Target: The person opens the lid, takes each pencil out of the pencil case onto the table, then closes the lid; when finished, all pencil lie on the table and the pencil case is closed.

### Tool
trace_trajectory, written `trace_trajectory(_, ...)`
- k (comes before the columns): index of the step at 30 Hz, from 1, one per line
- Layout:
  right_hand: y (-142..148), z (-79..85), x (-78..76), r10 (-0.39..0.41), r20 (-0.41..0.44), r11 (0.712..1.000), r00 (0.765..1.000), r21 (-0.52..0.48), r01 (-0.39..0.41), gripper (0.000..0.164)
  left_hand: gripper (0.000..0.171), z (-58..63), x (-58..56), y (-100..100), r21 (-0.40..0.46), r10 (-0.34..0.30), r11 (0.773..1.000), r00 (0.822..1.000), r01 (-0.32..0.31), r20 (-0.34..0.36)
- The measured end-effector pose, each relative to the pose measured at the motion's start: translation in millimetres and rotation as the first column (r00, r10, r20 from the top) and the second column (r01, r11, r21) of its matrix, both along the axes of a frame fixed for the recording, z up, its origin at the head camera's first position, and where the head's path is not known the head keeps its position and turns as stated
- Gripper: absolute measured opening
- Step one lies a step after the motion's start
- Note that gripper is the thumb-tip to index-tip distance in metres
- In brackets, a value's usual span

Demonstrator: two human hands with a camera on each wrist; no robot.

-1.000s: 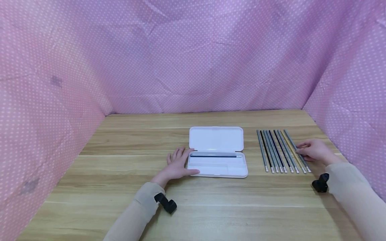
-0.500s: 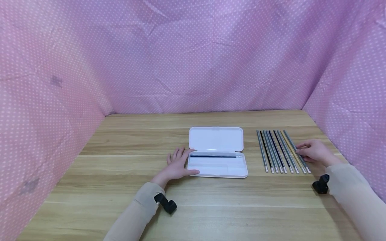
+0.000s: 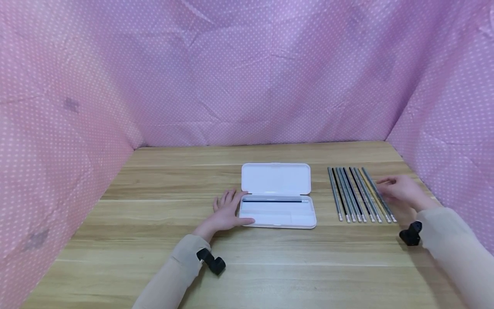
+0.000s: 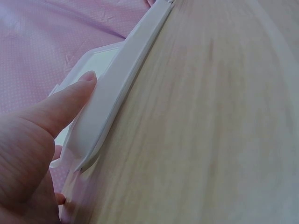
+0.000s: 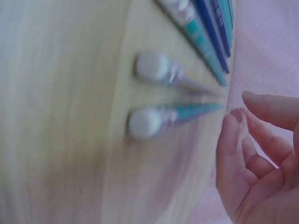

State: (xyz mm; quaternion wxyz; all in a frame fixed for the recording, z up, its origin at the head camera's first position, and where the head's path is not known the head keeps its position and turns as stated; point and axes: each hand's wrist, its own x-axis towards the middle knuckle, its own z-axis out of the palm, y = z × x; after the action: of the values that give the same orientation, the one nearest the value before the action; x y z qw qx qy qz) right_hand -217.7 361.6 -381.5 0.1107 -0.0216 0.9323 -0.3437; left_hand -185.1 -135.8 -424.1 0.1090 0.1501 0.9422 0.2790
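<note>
A white pencil case (image 3: 283,225) lies with its lid (image 3: 275,178) folded back. In its rear groove lies a dark pencil (image 3: 272,201) with a white eraser. My left hand (image 3: 224,216) spans the case's left end, fingers spread; in the left wrist view the straight thumb (image 4: 70,100) presses the front wall. My right hand (image 3: 401,192) hovers just right of a row of pencils, beside the outermost grey-green pencil (image 3: 380,195). The right wrist view shows bent fingers apart from the thumb, nothing between them, near the turquoise pencil (image 5: 191,111).
Several pencils in grey, black and yellow, such as the yellow pencil (image 3: 374,194), lie side by side, erasers toward me. The wooden table (image 3: 278,266) ends at a pink dotted curtain (image 3: 247,86) at the back and sides. A black wrist camera (image 3: 411,234) sits on the right sleeve.
My right hand, earlier touching the outermost pencil, has risen slightly and its fingers have come off it. The left hand and the case stay where they were.
</note>
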Motion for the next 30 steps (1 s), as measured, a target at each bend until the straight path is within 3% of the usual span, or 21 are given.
trace_trajectory(5, -29.9, 5.5, 3.7, 0.023, -0.063, 1.000, 0.998, 0.006, -0.022, 0.043, 0.084, 0.0, -0.3, 0.4, 0.001, 0.000, 1.000, 1.000, 0.000, -0.008)
trace_trajectory(11, -75.7, 8.9, 9.0, 0.118, -0.138, 0.993, 0.983, -0.015, -0.121, 0.035, 0.083, -0.3, -1.1, -0.5, 0.005, -0.002, 1.000, 1.000, 0.002, 0.002)
trace_trajectory(14, -99.2, 7.9, 10.5, 0.169, -0.203, 0.985, 0.964, 0.018, -0.169, 0.029, 0.083, 1.3, -1.1, -0.7, 0.005, -0.001, 1.000, 1.000, 0.001, 0.008)
trace_trajectory(18, -130.1, 2.2, 11.5, 0.256, -0.295, 0.967, 0.921, 0.089, -0.241, 0.025, 0.084, 2.1, -0.8, -0.5, 0.005, -0.003, 1.000, 1.000, 0.002, 0.008)
trace_trajectory(26, -181.7, -2.7, 16.2, 0.370, -0.258, 0.928, 0.892, 0.137, -0.345, 0.026, 0.083, 1.0, 0.6, -0.2, 0.009, -0.001, 1.000, 1.000, 0.001, 0.010)
trace_trajectory(30, -196.7, -0.8, 17.6, 0.387, -0.261, 0.916, 0.885, 0.217, -0.337, 0.029, 0.083, 1.0, 1.4, 0.0, 0.010, 0.001, 1.000, 1.000, -0.001, 0.017)
